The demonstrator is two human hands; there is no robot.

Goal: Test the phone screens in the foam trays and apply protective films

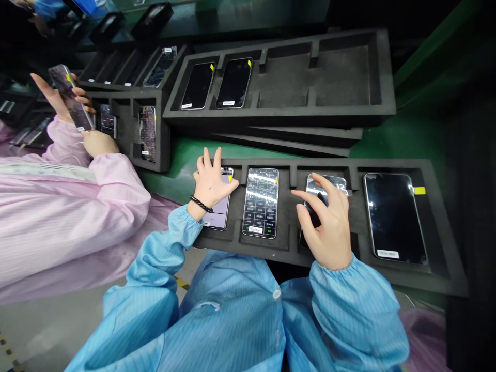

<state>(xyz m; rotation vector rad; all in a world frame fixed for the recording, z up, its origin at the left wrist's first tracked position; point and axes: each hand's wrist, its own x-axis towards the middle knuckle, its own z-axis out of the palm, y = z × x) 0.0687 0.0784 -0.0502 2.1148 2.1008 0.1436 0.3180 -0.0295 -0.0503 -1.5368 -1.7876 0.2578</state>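
In front of me lies a black foam tray with several smartphones in its slots. My left hand, fingers spread, is over the leftmost phone, whose screen is lit pale. Beside it, a second phone shows a lit grid of text boxes. My right hand hovers over or touches a third phone and hides much of it; its fingers are apart and grip nothing. At the right end, a dark-screened phone has a yellow tab sticking out past its edge.
Behind, a larger foam tray holds two dark phones and rests on stacked trays. On the left, a co-worker in a pink sleeve holds a phone over another tray. The bench is green.
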